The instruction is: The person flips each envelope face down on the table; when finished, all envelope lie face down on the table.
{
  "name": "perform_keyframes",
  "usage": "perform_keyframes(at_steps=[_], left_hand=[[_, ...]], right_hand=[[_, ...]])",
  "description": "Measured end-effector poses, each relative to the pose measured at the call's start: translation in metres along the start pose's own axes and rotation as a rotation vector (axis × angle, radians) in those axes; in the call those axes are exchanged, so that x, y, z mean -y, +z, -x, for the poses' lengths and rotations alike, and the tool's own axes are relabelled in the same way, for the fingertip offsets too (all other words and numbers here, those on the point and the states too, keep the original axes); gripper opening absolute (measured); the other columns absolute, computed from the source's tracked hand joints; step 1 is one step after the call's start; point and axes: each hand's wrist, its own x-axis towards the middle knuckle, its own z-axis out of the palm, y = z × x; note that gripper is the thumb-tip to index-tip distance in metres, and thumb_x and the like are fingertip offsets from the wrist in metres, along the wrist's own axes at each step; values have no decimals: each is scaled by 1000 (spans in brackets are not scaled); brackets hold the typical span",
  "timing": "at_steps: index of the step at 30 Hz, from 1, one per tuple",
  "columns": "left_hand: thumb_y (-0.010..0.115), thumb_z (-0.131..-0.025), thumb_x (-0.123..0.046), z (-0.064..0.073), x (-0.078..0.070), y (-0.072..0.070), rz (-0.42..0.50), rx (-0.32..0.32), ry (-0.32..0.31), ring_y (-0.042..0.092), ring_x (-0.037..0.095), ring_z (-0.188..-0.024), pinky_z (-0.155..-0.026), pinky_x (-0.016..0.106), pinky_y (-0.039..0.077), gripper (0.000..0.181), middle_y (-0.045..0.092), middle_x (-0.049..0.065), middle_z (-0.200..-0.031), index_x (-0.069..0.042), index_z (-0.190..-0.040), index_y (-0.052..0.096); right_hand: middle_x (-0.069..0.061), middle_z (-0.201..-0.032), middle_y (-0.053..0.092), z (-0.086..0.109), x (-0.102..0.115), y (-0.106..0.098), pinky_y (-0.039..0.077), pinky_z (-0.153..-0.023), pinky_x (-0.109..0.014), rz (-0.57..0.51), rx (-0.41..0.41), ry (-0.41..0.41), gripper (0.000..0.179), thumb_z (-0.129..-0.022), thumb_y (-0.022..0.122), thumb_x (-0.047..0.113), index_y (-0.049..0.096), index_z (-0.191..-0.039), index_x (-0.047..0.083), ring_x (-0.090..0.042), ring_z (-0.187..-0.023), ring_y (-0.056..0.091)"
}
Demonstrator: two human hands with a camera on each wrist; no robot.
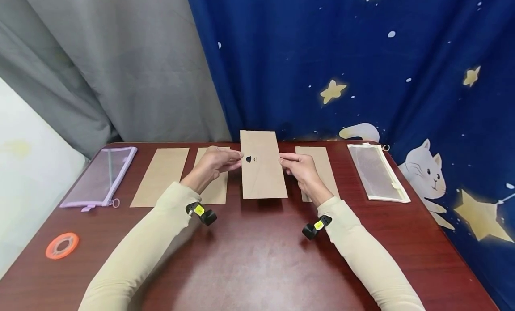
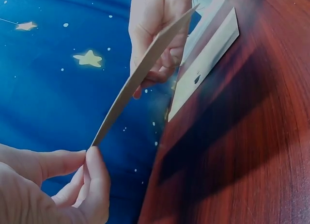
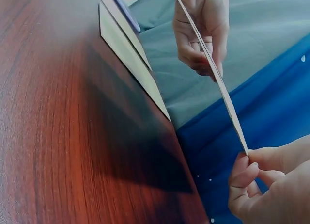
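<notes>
The brown envelope (image 1: 263,179) was held raised above the table (image 1: 257,257) at twelve o'clock; the left hand (image 1: 220,161) had thumb and fingers clamped on its nine-o'clock edge, the right hand (image 1: 301,168) likewise at three; judged risks were a tilt or drop if either pinch loosened, and bowing if both squeezed inward.

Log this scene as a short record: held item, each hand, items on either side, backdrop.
held item: rectangular brown paper envelope with a small black print, raised off the dark red wood-grain table
left hand: pinches its left edge
right hand: pinches its right edge
left side: see-through lilac zip pouch, two flat brown paper envelopes, flat orange ring
right side: one flat brown paper envelope, see-through cream zip pouch
backdrop: plain grey curtain, blue curtain with yellow stars
</notes>
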Motion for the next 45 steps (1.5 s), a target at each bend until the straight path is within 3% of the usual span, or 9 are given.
perform_keyframes(at_steps=[8,12,18,21,25,31,39,42,45], left_hand=[[68,-89,9,1,-3,-2,-4,16,-1,73,9,-65,-73,24,63,26,74,3,-76,9,-115,68],[67,-89,11,4,-6,1,9,15,46,73,10,-63,-70,22,63,17,73,3,-76,9,-105,68],[64,-90,12,8,-11,3,14,5,93,73,10,-61,-69,21,63,22,72,2,-74,14,-112,65],[62,-92,12,9,-12,3,17,-2,102,73,9,-63,-70,21,63,30,71,1,-73,17,-121,61],[62,-93,10,9,-12,2,3,-24,105,73,9,-63,-72,23,63,30,71,1,-73,17,-122,60],[64,-90,11,12,-13,6,-47,-56,105,73,11,-61,-80,29,63,26,73,13,-84,15,-116,64],[65,-90,11,13,-14,7,-26,-38,97,73,11,-59,-66,22,63,22,72,8,-74,14,-111,66],[63,-97,0,12,-9,5,-23,-33,110,74,13,-66,-75,28,64,28,74,20,-92,16,-121,63],[52,-106,-15,8,4,5,6,10,62,76,27,-95,-94,39,59,41,66,32,-123,16,-132,55]], right_hand=[[1,-99,71,-7,-2,-1,56,-69,-15,49,57,65,33,-95,69,6,68,-126,-3,-3,-76,60],[-8,-104,74,-8,0,0,60,-74,-20,172,73,-5,29,-96,68,11,70,-121,-4,-8,-79,65],[-11,-97,79,13,26,25,58,-72,-26,599,-37,-380,24,-94,72,26,80,-106,7,-20,-84,73],[-8,-86,77,36,42,48,54,-66,-29,775,5,-529,18,-92,74,25,82,-96,9,-19,-78,69],[-8,-72,70,61,49,80,54,-58,-34,1052,24,-586,22,-91,77,29,79,-84,9,-23,-70,68],[-10,-76,71,70,42,105,60,-55,-39,1384,-153,-634,12,-90,75,18,76,-84,8,-28,-70,71],[-9,-76,65,68,36,110,56,-54,-37,1474,-258,-706,8,-85,74,13,77,-80,8,-25,-70,66],[-10,-77,66,67,40,110,58,-56,-39,1416,-257,-711,9,-86,74,14,77,-82,6,-27,-70,67],[-10,-76,66,66,48,108,58,-56,-43,1325,-263,-699,11,-87,74,14,75,-79,6,-30,-69,68]])
